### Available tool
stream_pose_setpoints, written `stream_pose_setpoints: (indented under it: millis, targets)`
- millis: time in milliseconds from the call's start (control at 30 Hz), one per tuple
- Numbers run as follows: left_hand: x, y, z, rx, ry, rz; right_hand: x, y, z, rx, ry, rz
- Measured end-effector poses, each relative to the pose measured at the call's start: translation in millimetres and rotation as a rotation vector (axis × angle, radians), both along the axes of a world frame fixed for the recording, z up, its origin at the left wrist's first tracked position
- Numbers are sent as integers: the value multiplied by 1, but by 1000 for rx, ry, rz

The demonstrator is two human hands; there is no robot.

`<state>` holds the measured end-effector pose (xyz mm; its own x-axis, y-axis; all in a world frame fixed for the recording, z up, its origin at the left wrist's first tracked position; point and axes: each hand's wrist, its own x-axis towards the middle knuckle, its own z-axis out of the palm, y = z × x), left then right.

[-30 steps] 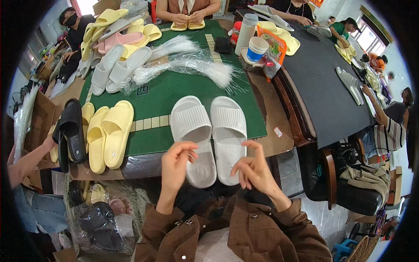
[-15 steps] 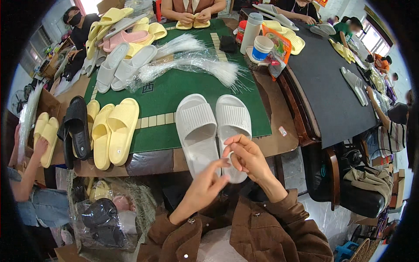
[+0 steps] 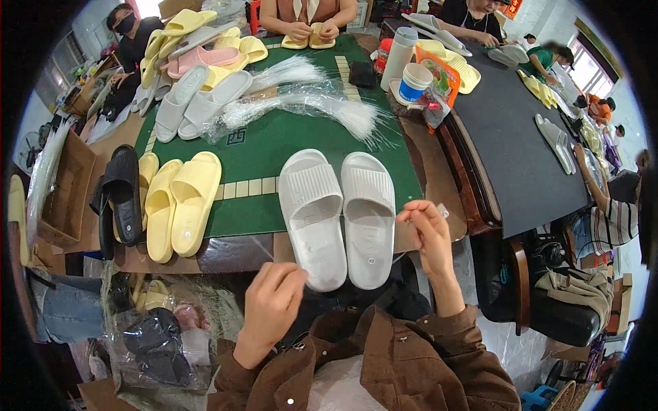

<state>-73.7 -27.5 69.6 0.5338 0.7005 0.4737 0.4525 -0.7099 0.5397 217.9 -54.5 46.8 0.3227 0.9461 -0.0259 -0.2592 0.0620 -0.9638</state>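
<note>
Head: left hand (image 3: 269,305) and right hand (image 3: 432,240) have parted beside grey slippers (image 3: 319,219).

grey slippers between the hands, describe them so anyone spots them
Start at the green tabletop, near edge. Between left hand and right hand lies the grey pair. Unlike the yellow slippers leftward it is grey; the other grey slippers lie farther back.

The 2 hands (image 3: 271,301) have moved farther apart.
</note>
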Motion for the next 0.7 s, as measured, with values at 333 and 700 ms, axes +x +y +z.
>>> stream_pose_setpoints:
  millis: [333,700]
  targets:
    - [45,32,-52,-197,-67,-194,-42,31,-36,43,-887,101]
    - [78,67,-77,-3,68,163,-45,51,-60,36,-1428,28]
